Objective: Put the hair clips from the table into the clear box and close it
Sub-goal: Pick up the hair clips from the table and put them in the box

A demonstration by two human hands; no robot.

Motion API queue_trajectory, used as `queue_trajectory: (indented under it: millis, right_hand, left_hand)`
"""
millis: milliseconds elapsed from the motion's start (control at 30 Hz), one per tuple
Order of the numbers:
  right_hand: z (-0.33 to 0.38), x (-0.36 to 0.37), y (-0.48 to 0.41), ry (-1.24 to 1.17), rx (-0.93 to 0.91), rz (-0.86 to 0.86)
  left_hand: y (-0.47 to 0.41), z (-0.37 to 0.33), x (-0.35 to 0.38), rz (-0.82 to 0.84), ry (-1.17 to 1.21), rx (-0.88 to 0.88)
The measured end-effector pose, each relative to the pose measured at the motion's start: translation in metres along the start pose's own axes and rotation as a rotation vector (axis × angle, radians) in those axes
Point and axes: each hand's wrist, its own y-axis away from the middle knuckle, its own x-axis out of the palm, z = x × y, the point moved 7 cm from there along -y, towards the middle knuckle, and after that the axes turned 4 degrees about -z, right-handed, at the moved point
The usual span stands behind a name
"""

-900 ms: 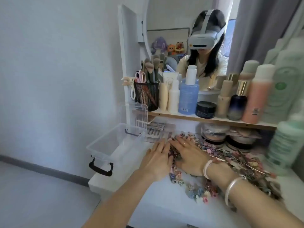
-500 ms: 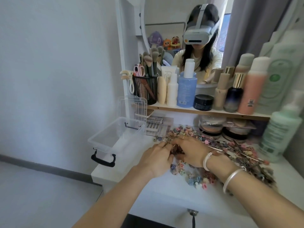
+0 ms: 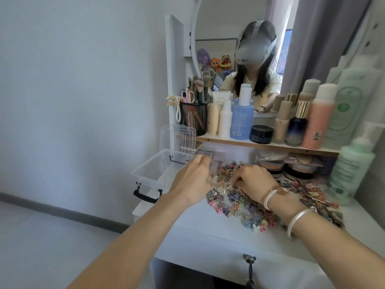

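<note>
A pile of small coloured hair clips (image 3: 235, 206) and thin metal pins covers the white dressing table (image 3: 208, 236). At the table's left end stands the clear box (image 3: 149, 171), its lid (image 3: 178, 140) upright at the back. My left hand (image 3: 191, 181) hovers by the box's right rim. Its fingers curl round a bunch of clips that the back of the hand mostly hides. My right hand (image 3: 254, 182) rests on the pile and pinches a thin metal clip that sticks out to the left.
A shelf (image 3: 268, 143) just behind the pile carries bottles, jars and a black mesh brush cup (image 3: 193, 119). A green pump bottle (image 3: 352, 172) stands at the right. Round compacts (image 3: 270, 163) sit under the shelf. The box overhangs the table's left edge.
My left hand has lifted off the pile and moved left toward the box. My right hand stayed on the clips and now pinches a metal pin.
</note>
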Motion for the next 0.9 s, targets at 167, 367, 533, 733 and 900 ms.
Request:
queue_trajectory:
  millis: [167,367,533,733,900]
  right_hand:
    - [0.006,-0.031,-0.005,-0.188,0.072,-0.150]
    - [0.046,-0.055,-0.016,-0.392,0.012,-0.230]
    - [0.092,-0.048,-0.036,-0.425,-0.099,-0.197]
    - [0.105,-0.035,-0.042,-0.357,-0.172,-0.028]
    - [0.048,-0.032,-0.035,-0.459,-0.021,-0.077]
  left_hand:
    - [-0.001,0.013,-0.033,-0.117,0.017,-0.043]
    - [0.004,0.080,-0.052,-0.065,-0.132,-0.320]
    - [0.008,0.108,-0.054,0.009,-0.007,-0.459]
    - [0.008,0.111,-0.050,-0.002,0.091,-0.457]
    - [0.007,0.108,-0.043,-0.048,0.109,-0.455]
